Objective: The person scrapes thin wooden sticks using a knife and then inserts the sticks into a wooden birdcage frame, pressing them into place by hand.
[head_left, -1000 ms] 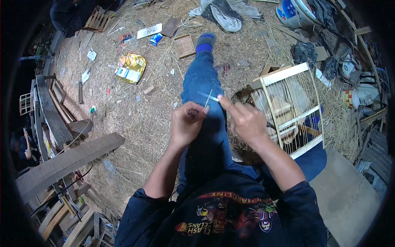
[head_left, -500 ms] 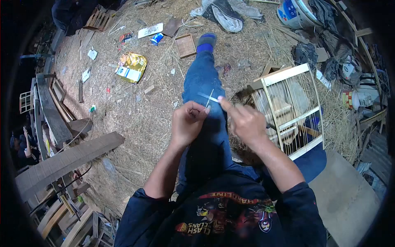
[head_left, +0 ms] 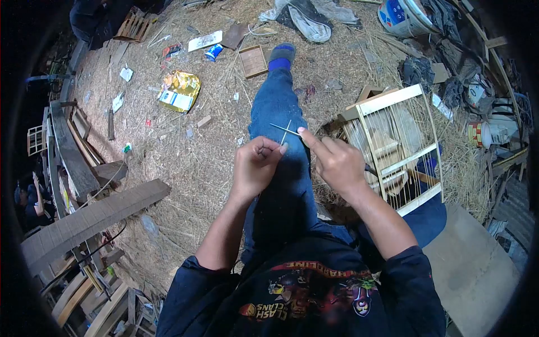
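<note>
Over the outstretched leg in jeans, my left hand pinches a thin pale stick that points up and away. My right hand is closed round a knife, its handle hidden in the fist. The narrow knife blade crosses the stick near its far end, index finger stretched along it. To the right of my right hand stands a cage of pale wooden bars and thin rods, tilted against the other leg.
Straw and shavings cover the ground. A wooden plank and stacked timber lie left. Ahead are a gold foil packet, a small wooden tray and a white bucket. A flat board lies at right. Another person's arm shows far left.
The knife blade has turned from its broad face to its thin edge, and my right hand, blurred before, is now sharp. My left hand holds the stick in the same spot.
</note>
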A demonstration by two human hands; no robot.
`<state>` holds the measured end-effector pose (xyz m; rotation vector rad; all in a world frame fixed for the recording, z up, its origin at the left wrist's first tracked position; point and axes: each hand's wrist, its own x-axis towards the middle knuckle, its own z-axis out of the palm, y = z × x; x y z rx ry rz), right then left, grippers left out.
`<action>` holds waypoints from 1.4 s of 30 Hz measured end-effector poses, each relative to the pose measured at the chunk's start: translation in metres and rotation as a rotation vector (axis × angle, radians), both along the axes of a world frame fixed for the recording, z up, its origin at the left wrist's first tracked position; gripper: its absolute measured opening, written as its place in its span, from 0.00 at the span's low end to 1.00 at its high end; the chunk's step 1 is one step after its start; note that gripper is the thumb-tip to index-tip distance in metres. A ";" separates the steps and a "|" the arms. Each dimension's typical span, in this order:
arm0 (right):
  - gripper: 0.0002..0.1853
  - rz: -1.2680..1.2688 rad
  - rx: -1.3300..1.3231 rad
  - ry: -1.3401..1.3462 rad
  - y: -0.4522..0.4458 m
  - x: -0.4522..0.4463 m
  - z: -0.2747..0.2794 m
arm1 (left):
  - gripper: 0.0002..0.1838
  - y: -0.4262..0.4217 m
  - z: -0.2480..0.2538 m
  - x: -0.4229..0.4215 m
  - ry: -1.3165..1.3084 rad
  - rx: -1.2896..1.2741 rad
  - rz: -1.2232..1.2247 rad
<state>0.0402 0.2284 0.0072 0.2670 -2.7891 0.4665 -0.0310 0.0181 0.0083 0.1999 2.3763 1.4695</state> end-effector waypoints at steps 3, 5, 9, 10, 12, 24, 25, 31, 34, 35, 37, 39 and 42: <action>0.29 0.082 -0.010 -0.005 -0.003 0.006 -0.004 | 0.08 -0.001 0.001 0.000 0.027 -0.040 -0.023; 0.33 0.028 -0.021 -0.015 0.002 0.001 -0.006 | 0.08 0.000 -0.002 -0.002 0.026 -0.035 -0.013; 0.37 -0.022 -0.060 -0.023 0.004 -0.002 -0.005 | 0.09 -0.002 -0.008 0.001 -0.016 -0.001 -0.002; 0.36 0.001 -0.060 -0.005 0.001 0.001 -0.004 | 0.09 -0.002 -0.008 0.000 -0.015 -0.001 -0.002; 0.36 0.029 -0.055 -0.013 0.000 0.002 -0.002 | 0.09 -0.003 -0.007 -0.001 -0.014 0.002 -0.017; 0.37 -0.064 -0.039 -0.030 0.002 -0.005 0.000 | 0.09 0.001 0.001 -0.002 -0.008 -0.018 -0.026; 0.37 -0.061 -0.041 -0.026 0.000 -0.005 0.000 | 0.09 0.000 0.000 -0.003 -0.005 -0.019 -0.023; 0.31 -0.065 -0.012 0.007 0.003 -0.005 -0.005 | 0.10 0.001 0.000 -0.002 -0.001 0.015 -0.012; 0.31 0.036 0.010 0.010 -0.005 0.004 -0.007 | 0.10 0.001 -0.001 -0.003 0.006 -0.019 -0.021; 0.31 0.028 -0.008 0.002 -0.001 0.002 -0.005 | 0.11 0.002 0.001 -0.004 -0.022 -0.022 -0.009; 0.35 -0.023 -0.022 -0.022 0.004 -0.004 -0.003 | 0.11 0.002 0.002 -0.002 -0.056 -0.027 0.006; 0.39 -0.048 -0.060 -0.022 0.002 -0.005 -0.002 | 0.10 0.002 0.001 -0.003 0.000 -0.030 -0.015; 0.39 0.029 -0.075 -0.027 -0.002 0.002 -0.004 | 0.10 -0.003 -0.011 -0.002 0.019 0.025 -0.028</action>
